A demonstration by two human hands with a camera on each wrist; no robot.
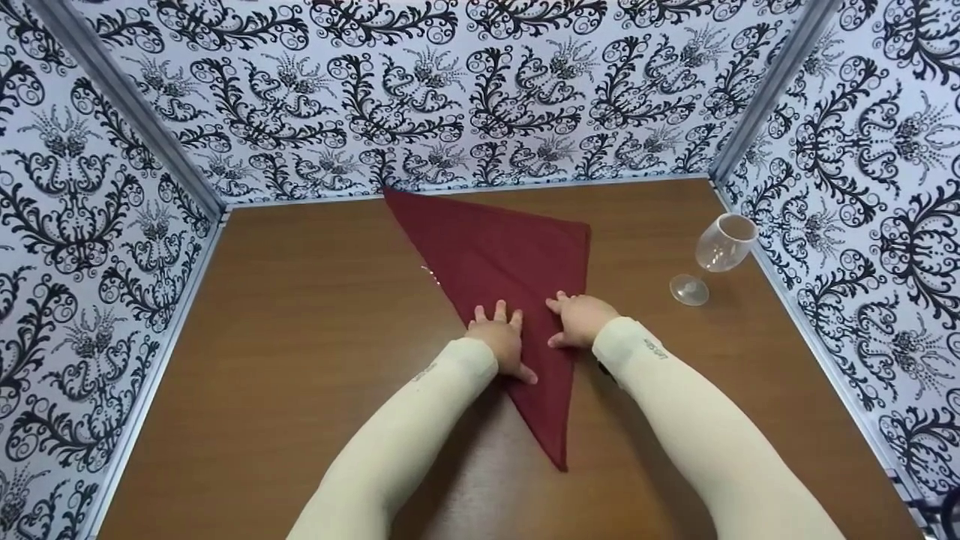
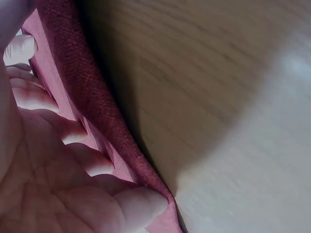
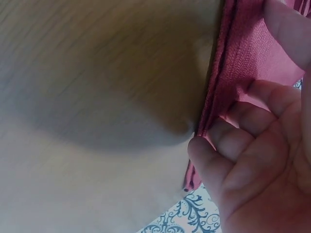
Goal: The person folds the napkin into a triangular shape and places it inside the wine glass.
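A dark red cloth napkin (image 1: 487, 255), folded into a triangle, lies flat on the wooden table (image 1: 315, 330). My left hand (image 1: 496, 339) rests on its lower left part, fingers spread and thumb pointing right. On the right edge lies my right hand (image 1: 586, 319), its fingers extended over the fabric. The left wrist view has the folded edge of the napkin (image 2: 92, 92) running under the fingertips and thumb. Seen from the right wrist, stacked layers of the napkin (image 3: 226, 68) show along the edge, with the fingertips pressed against them.
A clear wine glass (image 1: 724, 247) stands at the right side of the table. White panels with black floral scrolls (image 1: 420, 97) rise behind and on both sides. The napkin's far corner reaches the back panel.
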